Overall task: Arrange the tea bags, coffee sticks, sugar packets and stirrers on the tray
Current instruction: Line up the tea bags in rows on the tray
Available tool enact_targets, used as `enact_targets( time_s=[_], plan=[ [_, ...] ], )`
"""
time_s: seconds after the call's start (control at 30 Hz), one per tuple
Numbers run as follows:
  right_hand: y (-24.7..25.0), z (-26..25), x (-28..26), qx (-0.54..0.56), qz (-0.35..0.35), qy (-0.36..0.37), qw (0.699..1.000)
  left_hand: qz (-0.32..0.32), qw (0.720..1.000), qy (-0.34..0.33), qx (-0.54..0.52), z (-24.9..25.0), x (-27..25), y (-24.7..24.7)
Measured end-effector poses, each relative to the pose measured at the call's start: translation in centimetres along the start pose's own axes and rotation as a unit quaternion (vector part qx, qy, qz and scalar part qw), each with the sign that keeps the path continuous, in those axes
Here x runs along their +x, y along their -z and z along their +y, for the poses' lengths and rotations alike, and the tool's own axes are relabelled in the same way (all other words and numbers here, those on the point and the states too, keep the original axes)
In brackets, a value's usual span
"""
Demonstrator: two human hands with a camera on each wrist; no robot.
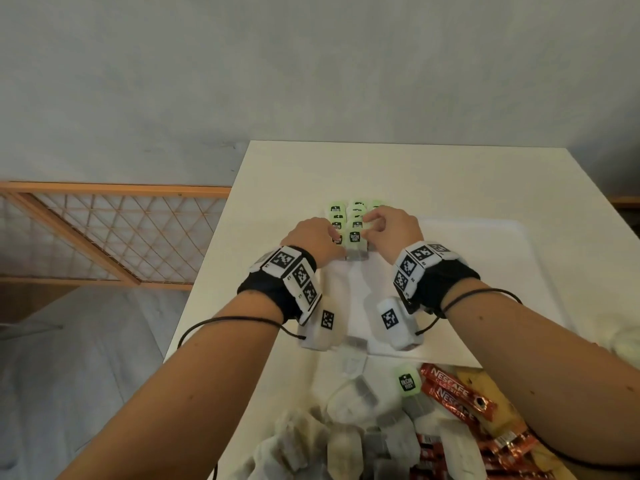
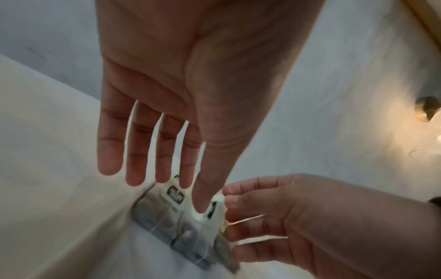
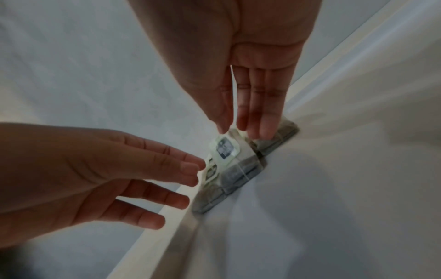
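Note:
Tea bags with green tags (image 1: 356,211) lie in short rows at the far left corner of the white tray (image 1: 485,244). Both hands meet at the nearest tea bag (image 1: 355,239) of the rows. My left hand (image 1: 332,239) has straight, spread fingers; its thumb (image 2: 205,188) touches that bag's tag (image 2: 175,194). My right hand (image 1: 372,225) comes from the right, and its straight fingers (image 3: 264,120) rest on the grey bags (image 3: 241,169) behind the tag (image 3: 225,149). Neither hand lifts anything.
At the table's near edge lies a pile of loose tea bags (image 1: 353,400), red Nescafe sticks (image 1: 457,396) and yellow packets (image 1: 485,389). The white table (image 1: 277,174) ends at the left, where a wooden lattice rail (image 1: 104,230) stands below. A grey wall is behind.

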State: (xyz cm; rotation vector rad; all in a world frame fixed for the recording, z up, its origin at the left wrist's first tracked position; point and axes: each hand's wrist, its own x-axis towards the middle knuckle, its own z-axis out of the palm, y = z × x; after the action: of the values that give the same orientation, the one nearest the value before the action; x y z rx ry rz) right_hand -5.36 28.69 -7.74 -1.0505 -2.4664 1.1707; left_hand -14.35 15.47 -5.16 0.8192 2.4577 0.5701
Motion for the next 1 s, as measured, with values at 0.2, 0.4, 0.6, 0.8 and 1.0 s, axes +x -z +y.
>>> enact_targets(
  time_s=[0.2, 0.4, 0.6, 0.8, 1.0],
  plan=[
    [3.0, -0.2, -5.4, -0.043, -0.006, 0.054, 0.998, 0.004, 0.997, -0.077, 0.007, 1.5, -5.3, 1.3],
    [5.4, 1.0, -12.8, -0.062, -0.051, 0.080, 0.994, -0.034, 0.992, -0.116, 0.037, 1.7, -11.4, 0.3],
    [5.0, 3.6, -19.0, -0.051, -0.117, 0.075, 0.989, -0.130, 0.974, -0.117, 0.144, 0.2, -16.5, -3.3],
    [3.8, 5.0, -22.9, -0.068, -0.234, 0.070, 0.967, -0.187, 0.951, -0.115, 0.218, -1.4, -19.6, -5.4],
    [3.3, 5.2, -23.8, -0.196, -0.256, 0.141, 0.936, -0.166, 0.956, -0.134, 0.201, -1.8, -21.0, -7.2]
  ],
)
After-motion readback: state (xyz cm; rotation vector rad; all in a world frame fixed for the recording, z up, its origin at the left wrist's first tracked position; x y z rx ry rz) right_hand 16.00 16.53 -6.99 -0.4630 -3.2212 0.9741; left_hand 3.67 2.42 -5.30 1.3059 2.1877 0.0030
